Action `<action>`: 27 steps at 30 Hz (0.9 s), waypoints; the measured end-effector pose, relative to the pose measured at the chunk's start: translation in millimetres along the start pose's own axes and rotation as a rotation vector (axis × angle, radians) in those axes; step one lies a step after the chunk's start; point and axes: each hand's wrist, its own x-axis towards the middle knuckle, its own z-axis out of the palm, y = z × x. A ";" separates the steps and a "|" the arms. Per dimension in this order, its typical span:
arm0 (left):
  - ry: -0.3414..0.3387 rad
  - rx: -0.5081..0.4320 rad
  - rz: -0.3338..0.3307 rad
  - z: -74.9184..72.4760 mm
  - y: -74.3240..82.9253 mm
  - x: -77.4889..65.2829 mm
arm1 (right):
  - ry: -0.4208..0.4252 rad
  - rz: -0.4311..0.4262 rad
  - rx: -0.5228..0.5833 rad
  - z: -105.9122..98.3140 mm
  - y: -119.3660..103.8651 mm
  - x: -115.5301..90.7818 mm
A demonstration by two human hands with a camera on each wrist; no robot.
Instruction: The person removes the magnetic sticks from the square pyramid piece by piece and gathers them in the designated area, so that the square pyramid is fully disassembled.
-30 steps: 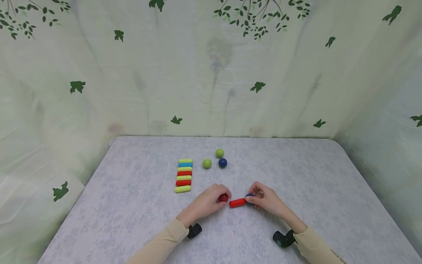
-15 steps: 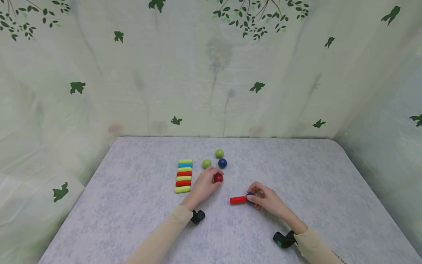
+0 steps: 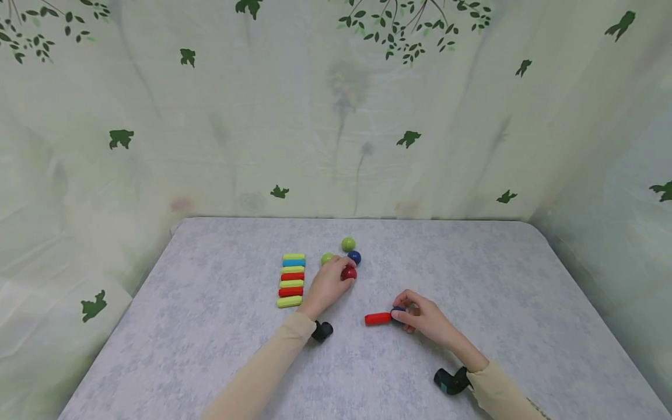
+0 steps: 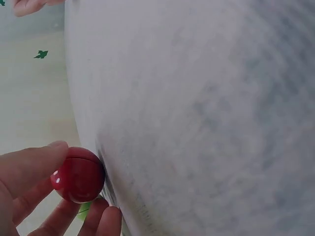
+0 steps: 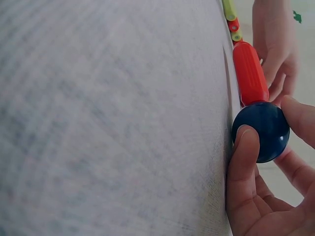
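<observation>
My left hand (image 3: 328,281) grips a glossy red ball (image 3: 349,273) between thumb and fingers, just in front of the loose balls. In the left wrist view the ball (image 4: 81,174) sits right at the table surface, the fingers curled beneath it. On the right, my other hand (image 3: 424,318) pinches a dark blue ball (image 5: 261,132). A red ridged stick (image 3: 377,319) extends leftward from that ball, its end meeting it. Past the left hand are a green ball (image 3: 326,258), partly covered by the fingers, another green ball (image 3: 348,244) and a second blue ball (image 3: 354,257).
To the left of the left hand, several yellow-green, red and blue sticks (image 3: 291,284) lie in a neat column. They rest on a pale grey-blue table (image 3: 472,268). Behind it hangs a curtain (image 3: 294,105) printed with leaves and birds.
The left hand has carried the red ball away from the red stick's free end, up the table to the loose balls. The right hand keeps its hold; the red stick has turned slightly.
</observation>
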 end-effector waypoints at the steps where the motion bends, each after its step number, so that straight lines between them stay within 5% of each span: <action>1: 0.007 -0.001 0.006 0.0 -0.1 -0.3 | 0.000 0.002 -0.001 0.1 -0.3 0.0; 5: 0.043 -0.005 0.042 -1.0 0.9 -4.8 | 0.004 0.006 -0.008 -0.3 -1.2 -0.2; 8: 0.032 -0.029 0.145 -3.4 4.2 -11.8 | 0.006 0.002 -0.014 -1.0 -1.3 -0.4; 12: -0.163 -0.104 0.293 -5.1 10.3 -23.4 | 0.004 -0.009 -0.011 -1.3 -1.2 -0.3; 17: -0.393 -0.152 0.306 1.5 18.0 -35.0 | -0.004 -0.013 0.016 -0.6 -2.5 -1.4; 20: -0.401 -0.135 0.314 7.5 21.7 -38.6 | -0.023 -0.014 0.040 0.6 -4.1 -2.4; 27: -0.299 -0.045 0.331 14.0 27.0 -42.2 | -0.034 -0.019 0.048 4.3 -7.3 -3.4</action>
